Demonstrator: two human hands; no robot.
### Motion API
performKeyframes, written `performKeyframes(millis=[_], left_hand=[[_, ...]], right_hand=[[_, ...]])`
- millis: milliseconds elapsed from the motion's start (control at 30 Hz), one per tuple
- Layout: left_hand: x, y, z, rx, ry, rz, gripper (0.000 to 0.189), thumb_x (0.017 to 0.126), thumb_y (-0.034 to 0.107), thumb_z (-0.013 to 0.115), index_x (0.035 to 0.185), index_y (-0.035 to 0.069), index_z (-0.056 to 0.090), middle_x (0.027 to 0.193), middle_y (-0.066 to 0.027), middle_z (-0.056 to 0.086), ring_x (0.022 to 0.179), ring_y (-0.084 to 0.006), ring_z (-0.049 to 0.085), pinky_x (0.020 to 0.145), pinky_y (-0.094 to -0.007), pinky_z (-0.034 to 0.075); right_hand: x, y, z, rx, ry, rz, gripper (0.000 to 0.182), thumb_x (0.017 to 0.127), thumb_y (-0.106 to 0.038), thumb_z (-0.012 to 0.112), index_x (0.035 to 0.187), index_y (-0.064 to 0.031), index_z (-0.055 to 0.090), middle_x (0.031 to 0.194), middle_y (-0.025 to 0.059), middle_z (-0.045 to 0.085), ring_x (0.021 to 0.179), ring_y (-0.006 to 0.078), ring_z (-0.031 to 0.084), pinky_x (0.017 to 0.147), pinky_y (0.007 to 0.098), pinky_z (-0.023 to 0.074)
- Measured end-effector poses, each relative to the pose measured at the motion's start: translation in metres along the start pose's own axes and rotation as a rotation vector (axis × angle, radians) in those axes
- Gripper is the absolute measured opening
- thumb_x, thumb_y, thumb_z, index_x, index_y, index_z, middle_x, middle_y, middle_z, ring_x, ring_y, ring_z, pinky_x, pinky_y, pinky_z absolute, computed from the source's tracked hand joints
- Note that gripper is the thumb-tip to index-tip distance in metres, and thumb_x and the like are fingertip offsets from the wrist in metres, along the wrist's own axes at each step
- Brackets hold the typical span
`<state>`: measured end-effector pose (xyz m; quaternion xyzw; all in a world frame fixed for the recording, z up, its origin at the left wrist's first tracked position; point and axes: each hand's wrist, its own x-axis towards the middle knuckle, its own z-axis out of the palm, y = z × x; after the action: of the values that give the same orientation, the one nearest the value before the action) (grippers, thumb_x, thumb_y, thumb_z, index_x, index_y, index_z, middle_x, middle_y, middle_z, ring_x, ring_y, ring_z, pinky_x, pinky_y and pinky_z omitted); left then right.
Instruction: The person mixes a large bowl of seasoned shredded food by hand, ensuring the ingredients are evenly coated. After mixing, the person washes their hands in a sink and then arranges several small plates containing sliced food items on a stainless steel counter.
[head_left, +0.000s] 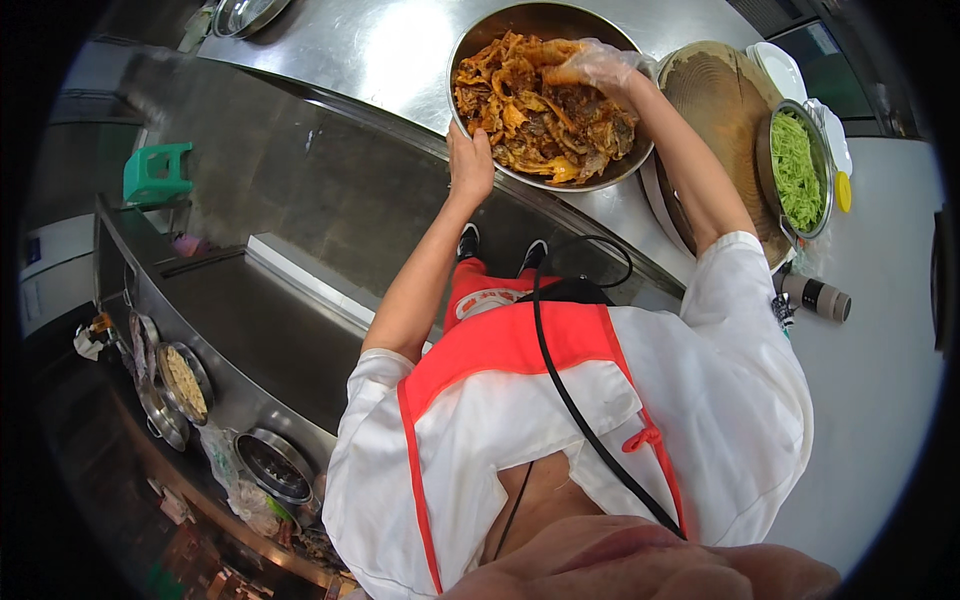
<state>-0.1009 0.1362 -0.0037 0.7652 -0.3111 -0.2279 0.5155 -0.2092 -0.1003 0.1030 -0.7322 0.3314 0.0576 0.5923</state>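
Observation:
A large stainless steel bowl (646, 159) of sauce-coated, reddish-orange food pieces (525, 120), seemingly meat, stands at the edge of the steel counter (360, 45). My left hand (471, 161) holds the bowl's rim at its near left side, thumb at the rim and fingers against the outer wall. Inside the bowl, at its upper right, is my right hand (592, 69) in a clear plastic glove stained with sauce. Its fingertips lie among the food; whether they are closed on a piece is not clear.
Right of the bowl lies a round wooden chopping block (705, 97), with a steel bowl of shredded green vegetable (796, 171) and white plates (780, 69) beside it. A steel dish (244, 15) is at the upper left. A green plastic stool (157, 172) stands on the floor. A black cable crosses my chest.

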Motion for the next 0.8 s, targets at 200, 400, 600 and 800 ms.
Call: performKeyframes(millis=[200, 400, 600, 800], left_hand=[[0.0, 0.0, 0.001, 0.025, 0.0, -0.004, 0.054, 0.094, 0.023, 0.045, 0.138, -0.005, 0.028, 0.123, -0.0293, 0.043, 0.115, -0.0418, 0.044, 0.098, -0.0466, 0.035], [-0.004, 0.001, -0.002, 0.008, -0.013, 0.021, 0.056, 0.09, 0.02, 0.046, 0.137, -0.005, 0.029, 0.123, -0.0291, 0.042, 0.113, -0.0426, 0.044, 0.099, -0.0468, 0.035], [-0.004, 0.012, -0.012, 0.014, -0.036, 0.021, 0.056, 0.084, 0.013, 0.046, 0.135, -0.004, 0.031, 0.122, -0.028, 0.042, 0.113, -0.0422, 0.044, 0.099, -0.0467, 0.035], [-0.004, 0.01, -0.011, 0.037, -0.032, 0.069, 0.054, 0.089, 0.019, 0.048, 0.137, 0.0, 0.03, 0.117, -0.0267, 0.042, 0.11, -0.0422, 0.045, 0.096, -0.0465, 0.036]], right_hand=[[-0.064, -0.004, 0.029, -0.73, 0.207, -0.537, 0.038, 0.075, -0.023, 0.071, 0.113, -0.0177, 0.066, 0.105, 0.01, 0.067, 0.094, 0.0229, 0.065, 0.083, 0.0367, 0.052], [-0.073, 0.005, 0.076, -1.119, 0.143, -0.336, 0.058, 0.078, -0.025, 0.068, 0.132, -0.0201, 0.049, 0.126, 0.0179, 0.051, 0.112, 0.0369, 0.053, 0.097, 0.0452, 0.0432], [-0.04, -0.005, 0.068, -1.118, 0.309, -0.104, 0.055, 0.082, -0.035, 0.065, 0.132, -0.0184, 0.048, 0.123, 0.0203, 0.052, 0.111, 0.0365, 0.054, 0.093, 0.0455, 0.0458], [-0.026, -0.024, 0.044, -1.032, 0.326, -0.024, 0.07, 0.081, -0.046, 0.064, 0.139, -0.0129, 0.043, 0.127, 0.0217, 0.053, 0.111, 0.0315, 0.058, 0.094, 0.0381, 0.0465]])
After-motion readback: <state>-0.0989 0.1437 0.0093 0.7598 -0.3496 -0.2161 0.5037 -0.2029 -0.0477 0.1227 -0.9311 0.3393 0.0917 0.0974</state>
